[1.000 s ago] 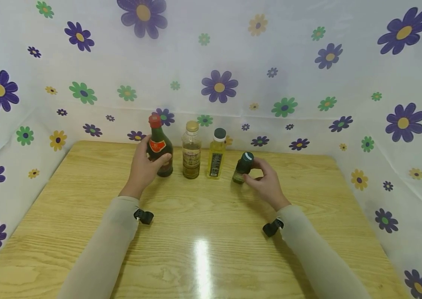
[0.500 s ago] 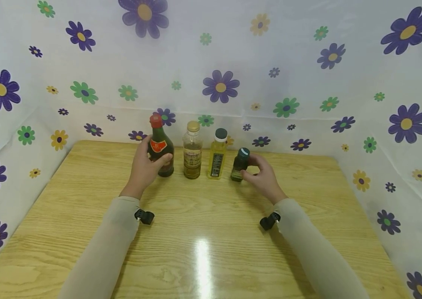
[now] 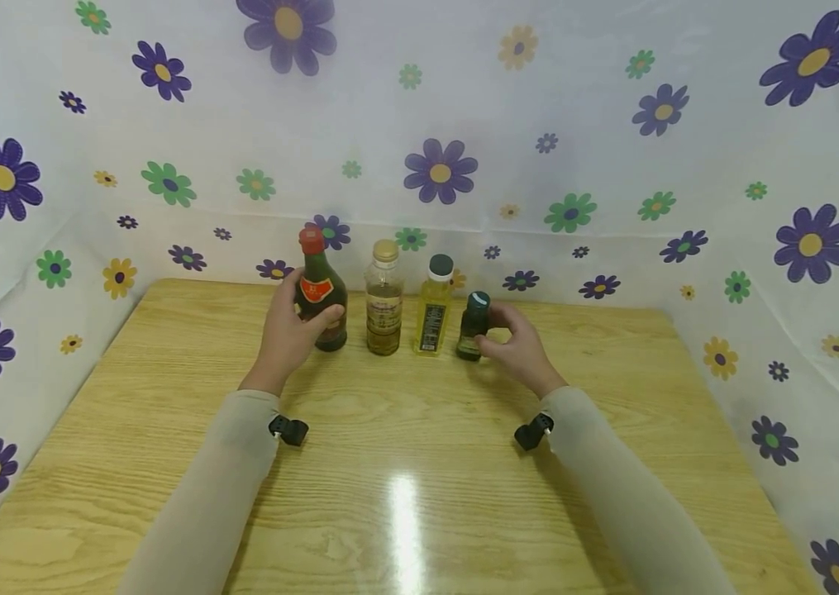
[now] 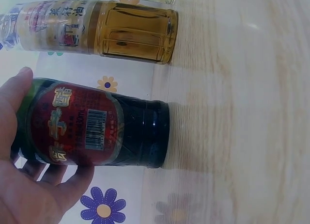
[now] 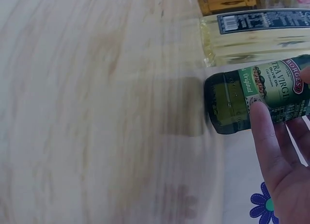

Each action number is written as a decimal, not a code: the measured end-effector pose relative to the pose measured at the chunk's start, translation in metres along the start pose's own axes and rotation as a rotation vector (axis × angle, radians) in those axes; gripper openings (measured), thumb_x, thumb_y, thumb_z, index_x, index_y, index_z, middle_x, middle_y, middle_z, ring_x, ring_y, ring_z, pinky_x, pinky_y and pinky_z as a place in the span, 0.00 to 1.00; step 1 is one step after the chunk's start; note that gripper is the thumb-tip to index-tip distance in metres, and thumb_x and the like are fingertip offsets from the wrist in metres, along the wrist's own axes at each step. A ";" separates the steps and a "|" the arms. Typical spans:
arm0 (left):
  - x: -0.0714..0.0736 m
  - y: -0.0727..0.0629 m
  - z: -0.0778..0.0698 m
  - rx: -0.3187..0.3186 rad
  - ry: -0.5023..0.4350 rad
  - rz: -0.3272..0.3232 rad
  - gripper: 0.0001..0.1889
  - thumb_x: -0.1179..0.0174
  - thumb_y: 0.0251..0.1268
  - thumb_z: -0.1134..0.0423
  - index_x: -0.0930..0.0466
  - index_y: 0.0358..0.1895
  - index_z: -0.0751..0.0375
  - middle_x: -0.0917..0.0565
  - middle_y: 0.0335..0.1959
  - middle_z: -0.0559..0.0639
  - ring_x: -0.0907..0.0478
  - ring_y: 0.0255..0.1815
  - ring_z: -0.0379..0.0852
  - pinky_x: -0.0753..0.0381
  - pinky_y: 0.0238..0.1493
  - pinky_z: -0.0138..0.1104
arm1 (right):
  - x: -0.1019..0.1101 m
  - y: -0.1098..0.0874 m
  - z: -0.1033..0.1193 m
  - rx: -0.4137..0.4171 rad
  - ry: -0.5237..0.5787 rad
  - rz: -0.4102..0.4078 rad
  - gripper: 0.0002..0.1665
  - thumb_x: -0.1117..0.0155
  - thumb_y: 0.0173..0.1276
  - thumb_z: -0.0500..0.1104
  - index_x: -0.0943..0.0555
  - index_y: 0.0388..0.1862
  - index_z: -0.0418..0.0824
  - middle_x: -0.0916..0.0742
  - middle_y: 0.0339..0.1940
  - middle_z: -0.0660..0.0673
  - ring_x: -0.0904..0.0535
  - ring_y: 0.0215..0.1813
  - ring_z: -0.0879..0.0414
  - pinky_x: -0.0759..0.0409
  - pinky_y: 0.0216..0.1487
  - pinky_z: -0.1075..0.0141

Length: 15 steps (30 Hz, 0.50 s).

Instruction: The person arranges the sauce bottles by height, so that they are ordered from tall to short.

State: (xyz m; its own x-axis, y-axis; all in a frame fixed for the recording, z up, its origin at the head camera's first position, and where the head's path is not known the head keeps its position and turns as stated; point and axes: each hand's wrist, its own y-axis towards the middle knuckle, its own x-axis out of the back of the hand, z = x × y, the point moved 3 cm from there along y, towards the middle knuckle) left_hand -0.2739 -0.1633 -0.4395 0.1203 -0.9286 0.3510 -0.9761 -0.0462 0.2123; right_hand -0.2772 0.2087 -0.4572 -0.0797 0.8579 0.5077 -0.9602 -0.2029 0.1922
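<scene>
My left hand (image 3: 287, 330) grips a dark green vinegar bottle (image 4: 140, 132) with a red cap and red label, upright at the left end of a row. At the right end, my right hand (image 3: 519, 343) holds a small dark green olive oil bottle (image 5: 232, 98) between thumb and fingers; it stands upright. Between them are a clear bottle of brown oil (image 3: 384, 310) with a gold cap and a pale yellow oil bottle (image 3: 432, 314) with a dark green cap. In the right wrist view the olive oil bottle lies close beside the yellow one.
The bottles stand toward the back of a wooden table (image 3: 359, 430). Behind and at both sides hangs a white flower-patterned cloth (image 3: 300, 149). Each wrist wears a small black camera (image 3: 289, 430).
The olive oil bottle went from tilted to upright and shifted slightly left toward the yellow bottle, with my right hand on it. My left hand and the vinegar bottle stayed put.
</scene>
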 end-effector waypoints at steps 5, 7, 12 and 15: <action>-0.001 0.000 0.000 -0.005 -0.005 -0.001 0.45 0.28 0.66 0.52 0.44 0.81 0.55 0.30 0.71 0.58 0.31 0.71 0.57 0.28 0.72 0.56 | 0.002 0.000 -0.004 -0.032 0.025 0.018 0.30 0.32 0.68 0.37 0.25 0.69 0.40 0.17 0.61 0.37 0.23 0.64 0.42 0.34 0.74 0.39; -0.001 0.000 0.000 -0.008 -0.010 -0.002 0.45 0.28 0.66 0.53 0.44 0.81 0.55 0.30 0.70 0.59 0.31 0.71 0.57 0.28 0.72 0.56 | 0.003 0.000 -0.005 -0.048 0.043 0.028 0.30 0.33 0.70 0.38 0.25 0.70 0.40 0.18 0.62 0.37 0.24 0.65 0.42 0.36 0.75 0.38; -0.001 0.001 0.001 -0.009 -0.011 0.000 0.45 0.28 0.66 0.52 0.44 0.81 0.55 0.30 0.70 0.59 0.31 0.71 0.57 0.28 0.72 0.56 | 0.004 0.002 -0.007 -0.064 0.068 0.042 0.29 0.33 0.71 0.38 0.26 0.71 0.40 0.18 0.63 0.36 0.24 0.66 0.41 0.38 0.76 0.39; -0.001 0.000 0.002 -0.004 -0.014 0.003 0.45 0.28 0.66 0.52 0.44 0.81 0.54 0.31 0.71 0.59 0.32 0.72 0.57 0.28 0.72 0.56 | 0.004 0.003 -0.008 -0.065 0.075 0.043 0.30 0.34 0.72 0.37 0.26 0.71 0.39 0.18 0.64 0.35 0.24 0.67 0.40 0.37 0.77 0.40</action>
State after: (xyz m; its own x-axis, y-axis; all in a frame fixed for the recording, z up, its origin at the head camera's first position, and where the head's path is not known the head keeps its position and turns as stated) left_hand -0.2746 -0.1626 -0.4414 0.1151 -0.9340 0.3383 -0.9757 -0.0424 0.2150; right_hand -0.2822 0.2150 -0.4617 -0.1388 0.8824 0.4496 -0.9705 -0.2115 0.1155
